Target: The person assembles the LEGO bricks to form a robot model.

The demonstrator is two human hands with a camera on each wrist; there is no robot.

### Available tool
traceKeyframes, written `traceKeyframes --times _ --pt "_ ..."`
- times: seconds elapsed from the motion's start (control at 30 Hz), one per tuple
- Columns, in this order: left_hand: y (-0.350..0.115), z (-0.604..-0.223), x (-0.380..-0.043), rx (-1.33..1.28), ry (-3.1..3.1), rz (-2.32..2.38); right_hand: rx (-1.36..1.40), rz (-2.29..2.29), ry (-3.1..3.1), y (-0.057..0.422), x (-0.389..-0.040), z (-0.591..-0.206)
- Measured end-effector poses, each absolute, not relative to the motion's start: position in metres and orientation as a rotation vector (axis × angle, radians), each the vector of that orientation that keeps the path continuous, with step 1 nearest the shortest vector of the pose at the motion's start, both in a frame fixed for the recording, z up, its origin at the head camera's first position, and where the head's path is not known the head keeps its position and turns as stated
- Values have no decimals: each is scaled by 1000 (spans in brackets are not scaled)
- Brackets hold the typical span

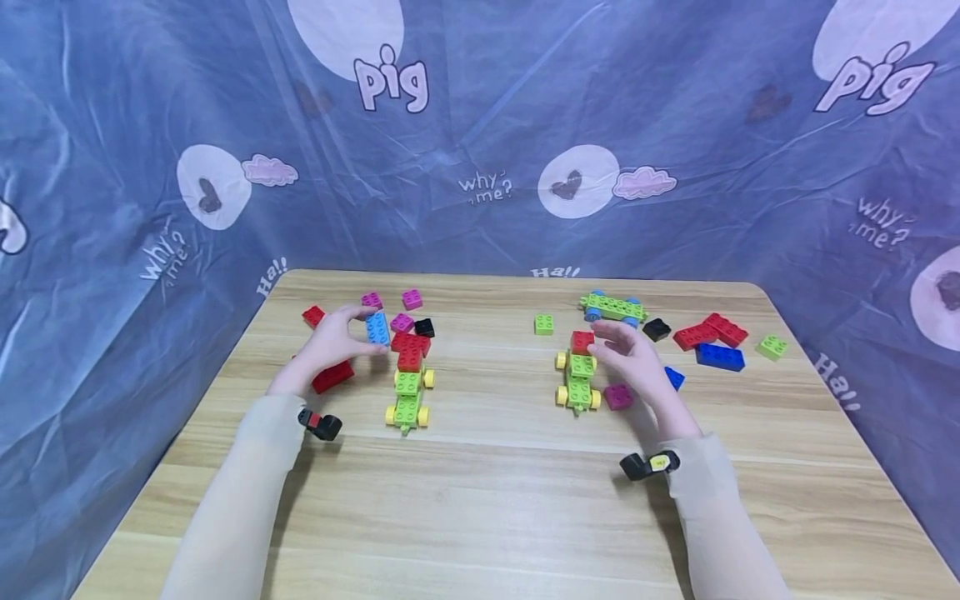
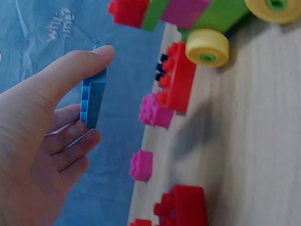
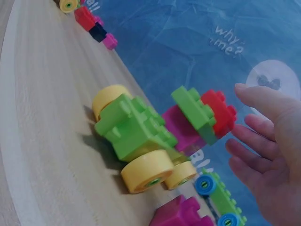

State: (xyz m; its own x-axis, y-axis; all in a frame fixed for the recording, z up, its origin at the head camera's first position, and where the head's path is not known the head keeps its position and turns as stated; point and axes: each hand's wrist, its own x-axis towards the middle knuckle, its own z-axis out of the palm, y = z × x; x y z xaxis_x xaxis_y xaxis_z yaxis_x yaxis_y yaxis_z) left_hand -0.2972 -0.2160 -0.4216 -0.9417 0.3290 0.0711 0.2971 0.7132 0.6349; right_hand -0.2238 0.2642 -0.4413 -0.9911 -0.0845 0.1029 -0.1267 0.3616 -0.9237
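Observation:
My left hand (image 1: 335, 340) pinches a light blue brick (image 1: 377, 329) between thumb and fingers, held above the table; the left wrist view shows the blue brick (image 2: 95, 96) edge-on. Beside it stands a green car with yellow wheels (image 1: 408, 403), with red bricks (image 1: 410, 358) at its far end. My right hand (image 1: 628, 357) is beside a second green car with yellow wheels (image 1: 579, 390). In the right wrist view, a red brick (image 3: 220, 113) tops that car's stack, above a green brick (image 3: 194, 110) and a magenta one. The thumb and fingers (image 3: 256, 99) are spread near the red brick; contact is unclear.
Behind the right hand is a green base with blue wheels (image 1: 613, 307). Red bricks (image 1: 696, 336), a dark blue brick (image 1: 720, 357) and a black brick (image 1: 657, 329) lie to the right. Pink bricks (image 1: 412, 298) are at the back left. A magenta brick (image 1: 618, 397) lies by the right car.

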Motion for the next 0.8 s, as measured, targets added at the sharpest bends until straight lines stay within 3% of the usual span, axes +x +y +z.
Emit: traceKeyframes --times 0.43,0.8 --pt "-183 -390 -282 597 2981 1103 273 1740 -2354 246 -211 -425" --pt "-139 -373 -261 724 2940 1151 506 1722 -2300 216 -201 -422"
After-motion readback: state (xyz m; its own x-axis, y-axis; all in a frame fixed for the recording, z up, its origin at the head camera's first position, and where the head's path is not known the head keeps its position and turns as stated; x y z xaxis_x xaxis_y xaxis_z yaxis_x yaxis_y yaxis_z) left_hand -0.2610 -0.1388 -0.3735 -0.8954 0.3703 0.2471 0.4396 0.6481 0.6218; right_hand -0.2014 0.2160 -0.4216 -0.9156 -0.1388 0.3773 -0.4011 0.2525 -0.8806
